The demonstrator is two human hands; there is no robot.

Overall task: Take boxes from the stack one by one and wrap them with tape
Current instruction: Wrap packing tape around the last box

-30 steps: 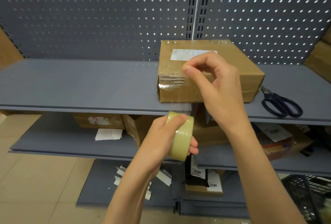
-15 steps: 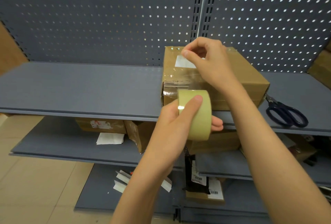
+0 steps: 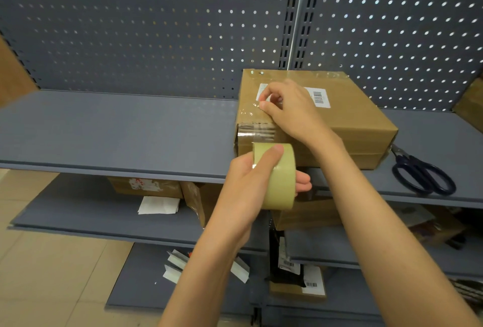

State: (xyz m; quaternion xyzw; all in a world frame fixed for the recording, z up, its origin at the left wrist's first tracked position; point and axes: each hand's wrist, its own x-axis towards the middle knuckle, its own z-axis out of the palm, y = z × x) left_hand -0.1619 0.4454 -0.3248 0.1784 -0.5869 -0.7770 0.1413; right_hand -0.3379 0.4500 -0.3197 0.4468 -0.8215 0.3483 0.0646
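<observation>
My left hand [image 3: 251, 177] grips the tape roll [image 3: 277, 177], thumb across its outer face and fingers [image 3: 303, 182] curled through the core, and holds it just off the shelf's front edge [image 3: 117, 167], below the near left corner of the box [image 3: 339, 128]. The box sits on the top shelf, near its front edge, its long axis running toward the right end, where scissors [image 3: 423, 175] lie just beside it. My right hand [image 3: 290, 112] is over the box's top, near that same left corner, wrist cocked and the forearm reaching in from the lower right; thumb and forefinger pinch what I take to be the free end of the clear tape, though the strip is too transparent to trace for certain. So the roll lies directly below and nearer me than the pinched end, with the box's front face between them. The next move, I judge, is pressing that end down on the top and then drawing the roll along the box.
</observation>
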